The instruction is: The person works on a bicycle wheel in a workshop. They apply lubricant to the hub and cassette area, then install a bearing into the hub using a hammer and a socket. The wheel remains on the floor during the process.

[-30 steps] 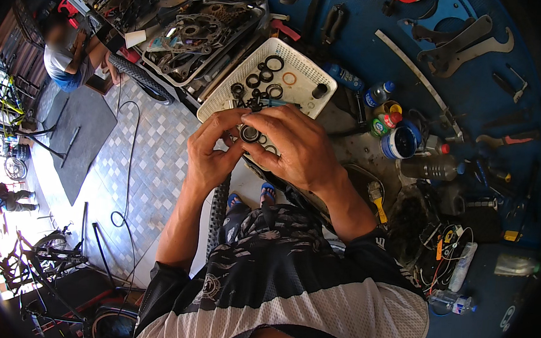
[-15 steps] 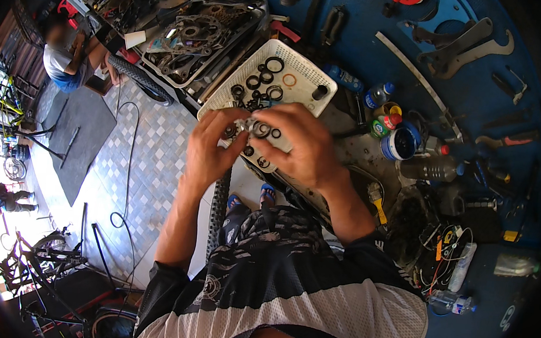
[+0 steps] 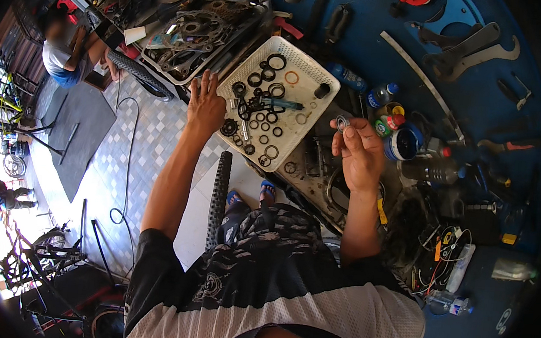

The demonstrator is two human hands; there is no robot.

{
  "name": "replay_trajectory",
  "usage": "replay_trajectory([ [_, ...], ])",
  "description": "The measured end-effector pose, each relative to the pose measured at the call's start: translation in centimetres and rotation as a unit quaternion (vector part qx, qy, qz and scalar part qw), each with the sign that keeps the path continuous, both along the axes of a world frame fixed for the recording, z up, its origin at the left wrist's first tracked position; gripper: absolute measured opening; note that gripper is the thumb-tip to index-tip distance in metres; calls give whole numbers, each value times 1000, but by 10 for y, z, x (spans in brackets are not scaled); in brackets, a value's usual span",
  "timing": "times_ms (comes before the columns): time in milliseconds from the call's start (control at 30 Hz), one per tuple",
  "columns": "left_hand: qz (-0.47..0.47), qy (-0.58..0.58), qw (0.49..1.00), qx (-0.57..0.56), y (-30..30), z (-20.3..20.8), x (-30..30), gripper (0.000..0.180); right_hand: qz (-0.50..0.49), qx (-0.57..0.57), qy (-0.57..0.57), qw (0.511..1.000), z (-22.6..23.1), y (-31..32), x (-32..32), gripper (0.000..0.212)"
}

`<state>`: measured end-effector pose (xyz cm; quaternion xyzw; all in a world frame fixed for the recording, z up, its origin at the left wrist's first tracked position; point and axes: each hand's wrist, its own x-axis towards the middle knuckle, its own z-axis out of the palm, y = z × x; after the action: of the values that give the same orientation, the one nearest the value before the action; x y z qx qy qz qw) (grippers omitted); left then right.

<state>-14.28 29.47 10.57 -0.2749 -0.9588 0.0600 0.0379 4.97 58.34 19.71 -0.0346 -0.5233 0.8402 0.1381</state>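
Between the thumb and fingers of my right hand (image 3: 362, 152) is a small metal ring, a bearing (image 3: 342, 124), held up beside the right edge of a white plastic basket (image 3: 321, 74). My left hand (image 3: 206, 108) is open, fingers stretched away from me, over the basket's left edge. No object shows in it, though its palm is hidden. Inside the basket lie several dark rings (image 3: 276, 61), an orange ring (image 3: 291, 77), a teal-handled tool (image 3: 283, 104) and a toothed round part (image 3: 228, 127).
Bottles (image 3: 382, 94) and a white-blue tub (image 3: 403, 144) stand right of the basket. Tools, among them large wrenches (image 3: 467, 51), hang on the blue board. Greasy metal plates (image 3: 195, 36) fill a tray at the far left. Another person (image 3: 63, 57) sits beyond a tyre (image 3: 139, 77).
My hands were together above the basket around small parts. They have separated: the left moved left and opened, the right moved right with the bearing, uncovering the basket's contents.
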Motion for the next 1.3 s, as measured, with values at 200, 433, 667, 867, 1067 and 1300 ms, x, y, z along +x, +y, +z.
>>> replay_trajectory([
  [200,22,-12,1000,14,9,-5,-11,17,22,-24,-17,999,-14,9,10,23],
  [433,63,119,930,342,-21,24,22,22,73,-177,12,981,-29,10,9,26],
  [667,230,117,867,427,-89,-20,89,22,137,-207,6,969,-28,3,-5,30],
  [867,290,-46,887,356,-103,-127,177,30,194,-342,25,919,-36,-11,-18,34],
  [1067,404,-247,846,246,-92,-207,256,71,164,-222,-3,961,-32,-20,-13,40],
  [1300,429,-336,831,115,-100,-228,292,91,134,-216,24,967,-30,-17,6,35],
])
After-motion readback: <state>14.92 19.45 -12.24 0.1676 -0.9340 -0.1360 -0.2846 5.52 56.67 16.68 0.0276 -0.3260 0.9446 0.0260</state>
